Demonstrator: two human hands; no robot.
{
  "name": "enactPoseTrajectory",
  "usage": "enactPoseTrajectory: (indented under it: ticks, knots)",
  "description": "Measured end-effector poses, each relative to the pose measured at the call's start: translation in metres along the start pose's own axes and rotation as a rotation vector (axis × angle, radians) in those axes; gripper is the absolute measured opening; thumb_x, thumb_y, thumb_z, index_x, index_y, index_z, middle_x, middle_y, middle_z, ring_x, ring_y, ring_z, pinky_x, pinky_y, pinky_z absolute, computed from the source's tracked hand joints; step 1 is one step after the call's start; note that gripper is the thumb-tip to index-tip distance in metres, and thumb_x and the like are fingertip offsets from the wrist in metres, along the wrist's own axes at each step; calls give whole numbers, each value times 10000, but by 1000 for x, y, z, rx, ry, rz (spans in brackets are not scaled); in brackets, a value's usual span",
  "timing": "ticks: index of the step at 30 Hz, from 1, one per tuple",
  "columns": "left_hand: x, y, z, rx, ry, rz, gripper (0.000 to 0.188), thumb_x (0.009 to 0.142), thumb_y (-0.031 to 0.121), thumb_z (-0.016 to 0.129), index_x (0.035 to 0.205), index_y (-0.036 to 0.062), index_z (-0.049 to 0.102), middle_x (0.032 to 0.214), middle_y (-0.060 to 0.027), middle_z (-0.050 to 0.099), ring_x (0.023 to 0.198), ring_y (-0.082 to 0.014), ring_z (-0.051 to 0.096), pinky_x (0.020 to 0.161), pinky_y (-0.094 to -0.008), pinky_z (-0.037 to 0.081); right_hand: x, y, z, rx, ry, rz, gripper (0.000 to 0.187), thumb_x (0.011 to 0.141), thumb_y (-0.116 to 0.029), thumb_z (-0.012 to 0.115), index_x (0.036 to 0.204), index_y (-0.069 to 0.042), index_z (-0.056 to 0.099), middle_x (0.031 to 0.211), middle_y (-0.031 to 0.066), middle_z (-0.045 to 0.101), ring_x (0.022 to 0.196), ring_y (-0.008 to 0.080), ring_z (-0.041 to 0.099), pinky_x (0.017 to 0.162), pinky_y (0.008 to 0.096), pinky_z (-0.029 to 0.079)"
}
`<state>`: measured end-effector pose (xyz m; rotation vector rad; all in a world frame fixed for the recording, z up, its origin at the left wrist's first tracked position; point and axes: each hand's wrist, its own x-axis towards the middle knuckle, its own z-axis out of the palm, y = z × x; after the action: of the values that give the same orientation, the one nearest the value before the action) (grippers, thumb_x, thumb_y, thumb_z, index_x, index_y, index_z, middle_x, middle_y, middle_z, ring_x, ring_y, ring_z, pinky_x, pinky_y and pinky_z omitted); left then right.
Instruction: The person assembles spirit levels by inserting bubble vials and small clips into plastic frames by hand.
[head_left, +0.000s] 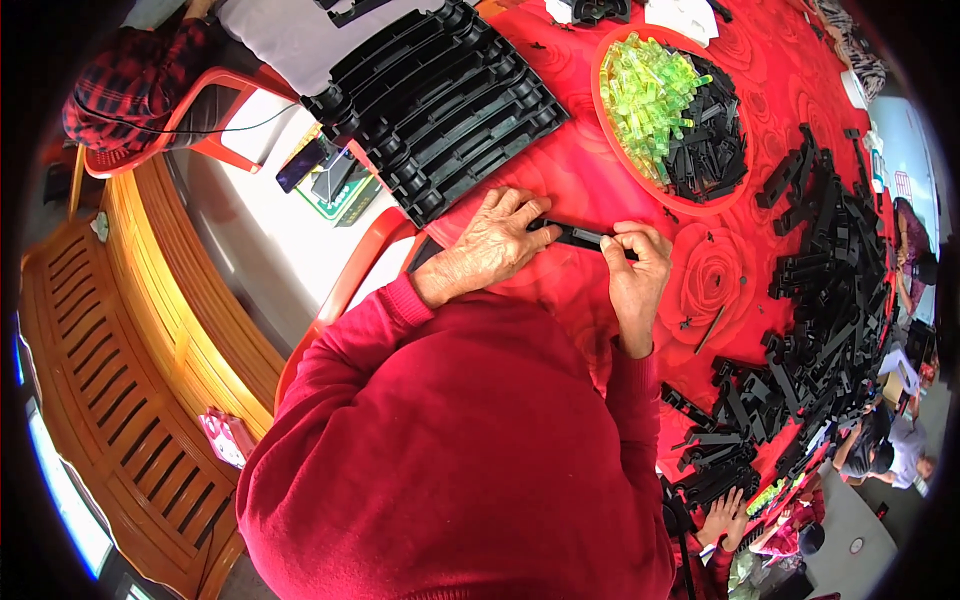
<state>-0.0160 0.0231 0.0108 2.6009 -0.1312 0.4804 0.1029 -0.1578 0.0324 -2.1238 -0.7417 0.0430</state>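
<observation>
Red sweater (450,450) fills the foreground, left hand (495,240) and right hand (640,275) part-curled, gripping one black strip (581,236)

Black strip (581,236), red tablecloth (715,268) (rose-patterned), yellow-green pieces (645,100)

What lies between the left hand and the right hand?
In the head view, a slim black part spans the gap between left hand and right hand, with red cloth beneath.
</observation>
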Motion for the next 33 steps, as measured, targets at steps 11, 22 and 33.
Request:
enactPoseTrajectory:
  ticks: [11, 22, 33]
  knots:
    - [1, 0, 1, 41, -11, 26, 288, 783, 169, 667, 1067, 120, 663, 1129, -111, 550, 1051, -282, 511, 889, -418, 414, -3, 0, 11, -190, 98, -43, 175, 695, -69, 720, 686, -77, 546, 917, 29, 612, 973, 266, 499, 874, 428, 344]
    - [27, 2, -10, 72, -168, 128, 297, 814, 243, 589, 1086, 176, 687, 951, -90, 554, 969, -268, 526, 811, -421, 469, -4, 1, 13, -201, 141, -72, 162, 688, -85, 695, 681, -82, 533, 893, 38, 600, 949, 269, 503, 859, 428, 347]
    - [39, -3, -17, 162, -332, 244, 339, 819, 191, 551, 1143, 141, 638, 919, -70, 537, 942, -240, 541, 777, -376, 479, -3, 2, 16, -161, 188, -85, 180, 657, -53, 696, 677, -84, 520, 891, 38, 601, 949, 265, 511, 857, 424, 347]
